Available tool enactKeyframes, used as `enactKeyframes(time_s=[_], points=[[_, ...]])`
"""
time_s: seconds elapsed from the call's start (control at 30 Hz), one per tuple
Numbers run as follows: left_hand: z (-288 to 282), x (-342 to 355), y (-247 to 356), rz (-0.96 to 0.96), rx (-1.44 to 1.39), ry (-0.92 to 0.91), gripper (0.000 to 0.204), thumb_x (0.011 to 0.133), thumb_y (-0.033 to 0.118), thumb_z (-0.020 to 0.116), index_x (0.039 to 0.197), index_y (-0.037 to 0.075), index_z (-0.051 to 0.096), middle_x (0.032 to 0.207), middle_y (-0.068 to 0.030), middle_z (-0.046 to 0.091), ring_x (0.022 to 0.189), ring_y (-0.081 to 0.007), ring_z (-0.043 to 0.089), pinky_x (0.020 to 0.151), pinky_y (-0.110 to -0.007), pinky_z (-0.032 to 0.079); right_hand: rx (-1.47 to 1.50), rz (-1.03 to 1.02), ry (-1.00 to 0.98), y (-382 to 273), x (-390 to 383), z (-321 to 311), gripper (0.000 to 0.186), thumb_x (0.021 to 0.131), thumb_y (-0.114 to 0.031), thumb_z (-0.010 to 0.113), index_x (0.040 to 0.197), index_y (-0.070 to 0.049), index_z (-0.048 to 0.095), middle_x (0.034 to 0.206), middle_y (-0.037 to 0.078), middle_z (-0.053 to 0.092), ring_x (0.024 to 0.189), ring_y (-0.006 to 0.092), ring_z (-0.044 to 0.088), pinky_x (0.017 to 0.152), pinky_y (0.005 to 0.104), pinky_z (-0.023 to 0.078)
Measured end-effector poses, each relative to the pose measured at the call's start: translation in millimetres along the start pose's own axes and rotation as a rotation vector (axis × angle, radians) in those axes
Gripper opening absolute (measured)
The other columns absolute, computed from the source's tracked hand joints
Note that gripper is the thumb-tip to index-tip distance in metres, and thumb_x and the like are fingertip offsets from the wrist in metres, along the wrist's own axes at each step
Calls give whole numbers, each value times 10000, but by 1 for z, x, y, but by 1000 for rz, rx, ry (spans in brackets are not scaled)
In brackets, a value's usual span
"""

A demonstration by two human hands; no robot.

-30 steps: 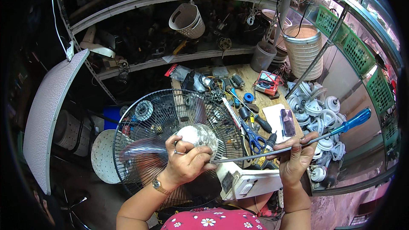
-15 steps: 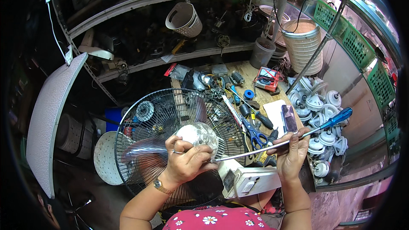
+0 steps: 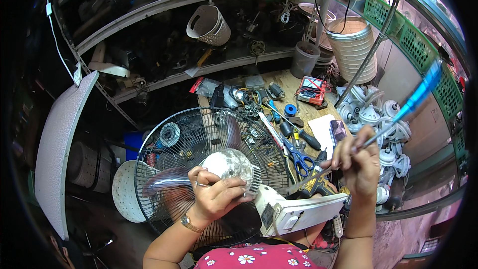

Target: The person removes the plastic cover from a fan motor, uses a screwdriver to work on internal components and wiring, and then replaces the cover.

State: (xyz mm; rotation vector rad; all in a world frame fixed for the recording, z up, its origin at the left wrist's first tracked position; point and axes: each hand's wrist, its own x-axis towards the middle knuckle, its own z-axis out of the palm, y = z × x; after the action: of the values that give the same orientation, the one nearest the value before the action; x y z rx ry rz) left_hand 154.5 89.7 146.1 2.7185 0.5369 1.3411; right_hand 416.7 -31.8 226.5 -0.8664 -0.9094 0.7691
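My left hand [image 3: 216, 194] grips the dirty white round motor housing [image 3: 226, 162] of a fan, at the middle of its black wire guard [image 3: 172, 114]; translucent blades show through the wires. My right hand [image 3: 358, 162], raised at the right, is closed on a long screwdriver [image 3: 418, 89] with a blue handle pointing up to the right; its shaft slants down toward the housing, and the tip is blurred. A white fan base [image 3: 303, 214] lies below the housing. A yellow-black drill [image 3: 321, 187] and blue scissors [image 3: 301, 159] lie beside the guard.
The wooden bench [image 3: 313, 117] holds tools, wires and a red multimeter [image 3: 311, 89]. White plastic parts [image 3: 368, 114] are piled at right. Behind are metal shelves [image 3: 139, 87], a hanging basket [image 3: 209, 25] and buckets [image 3: 348, 50]. A pale panel [image 3: 64, 144] stands at left, green baskets [image 3: 418, 45] upper right.
My right hand has swung up and right, tilting the screwdriver much more steeply, its shaft now away from my left fingers. My left hand still holds the housing, slightly shifted.
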Motion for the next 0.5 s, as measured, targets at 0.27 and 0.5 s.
enactKeyframes(time_s=[0.27, 0.5], points=[[9, -16, -10, -18, -41, 117, 324, 594, 410, 853, 834, 319, 657, 1047, -8, 465, 879, -194, 460, 812, -409, 340, -479, 299, -711, 19, 35, 47, 313, 813, -103, 718, 1093, 25, 660, 956, 134, 686, 857, 189, 643, 779, 324, 496], [-4, -16, -9, -73, -74, 14, 293, 590, 532, 802, 741, 325, 661, 943, 18, 456, 876, -182, 445, 786, -384, 361, -406, 260, -955, 61, 37, 66, 207, 796, -43, 701, 1003, -36, 693, 864, 128, 660, 780, 251, 650, 713, 338, 504]])
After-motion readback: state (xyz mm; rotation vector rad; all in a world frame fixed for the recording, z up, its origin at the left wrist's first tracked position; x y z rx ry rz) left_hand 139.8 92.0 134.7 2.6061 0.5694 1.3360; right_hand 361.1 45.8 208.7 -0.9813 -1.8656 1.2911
